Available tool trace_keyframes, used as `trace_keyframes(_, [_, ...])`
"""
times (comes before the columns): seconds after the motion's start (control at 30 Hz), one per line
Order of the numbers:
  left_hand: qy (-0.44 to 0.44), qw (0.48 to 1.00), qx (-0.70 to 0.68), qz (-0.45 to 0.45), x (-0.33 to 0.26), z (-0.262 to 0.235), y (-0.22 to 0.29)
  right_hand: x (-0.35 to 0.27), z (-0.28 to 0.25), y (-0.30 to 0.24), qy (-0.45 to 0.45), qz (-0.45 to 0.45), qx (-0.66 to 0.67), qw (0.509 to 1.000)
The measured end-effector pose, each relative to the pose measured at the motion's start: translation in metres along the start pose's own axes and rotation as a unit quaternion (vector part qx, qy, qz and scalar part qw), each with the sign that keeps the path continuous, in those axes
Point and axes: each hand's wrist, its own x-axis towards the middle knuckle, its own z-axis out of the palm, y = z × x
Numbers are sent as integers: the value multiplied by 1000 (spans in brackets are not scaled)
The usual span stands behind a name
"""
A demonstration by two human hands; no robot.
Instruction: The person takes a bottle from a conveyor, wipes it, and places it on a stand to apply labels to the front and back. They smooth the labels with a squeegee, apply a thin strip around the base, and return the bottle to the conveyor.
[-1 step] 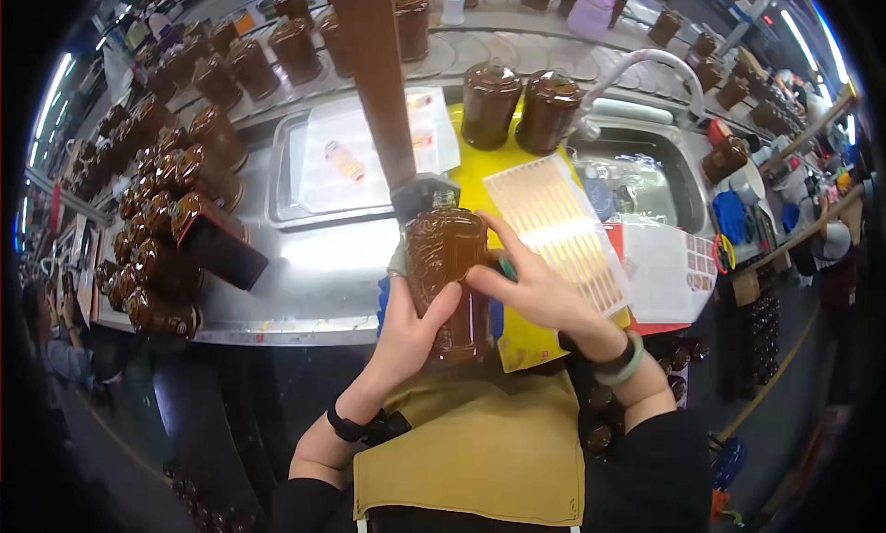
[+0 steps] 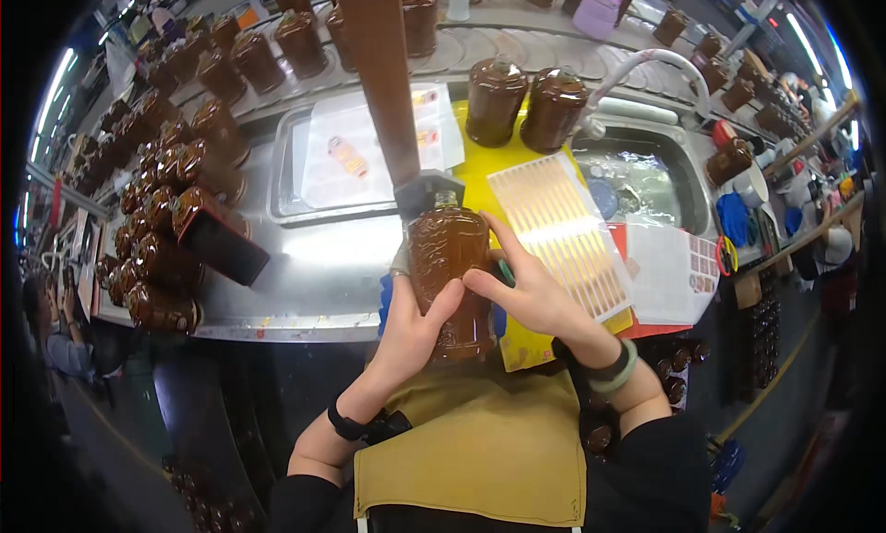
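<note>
Head view | left hand [image 2: 415, 325] and right hand [image 2: 535, 293] both grip brown bottle [image 2: 449, 275] above counter [image 2: 314, 265] | sticker sheet [image 2: 558, 233] beside; many bottles wait

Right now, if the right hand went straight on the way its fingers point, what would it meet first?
The right hand points left, its fingers already on the brown bottle. Past it, probably the left hand; depth is unclear.

Brown jars [image 2: 166, 219] crowd the steel counter [image 2: 314, 265]; label sheet [image 2: 558, 228] (gold strips) beside the sink [image 2: 646, 178].
</note>
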Motion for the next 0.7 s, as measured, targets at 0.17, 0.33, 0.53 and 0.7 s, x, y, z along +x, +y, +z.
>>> trace_keyframes(0.17, [28, 998, -23, -44, 5, -1, -7, 7, 12, 31, 13, -2, 117, 993])
trace_keyframes(0.33, [64, 995, -37, -62, 8, 1, -8, 20, 8, 24, 17, 0, 64, 998])
trace_keyframes(0.53, [57, 995, 77, 2, 20, -11, -12, 26, 18, 29, 47, -35, 26, 998])
trace_keyframes(0.7, [115, 951, 262, 118, 30, -38, -16, 23, -6, 36, 57, -42, -23, 997])
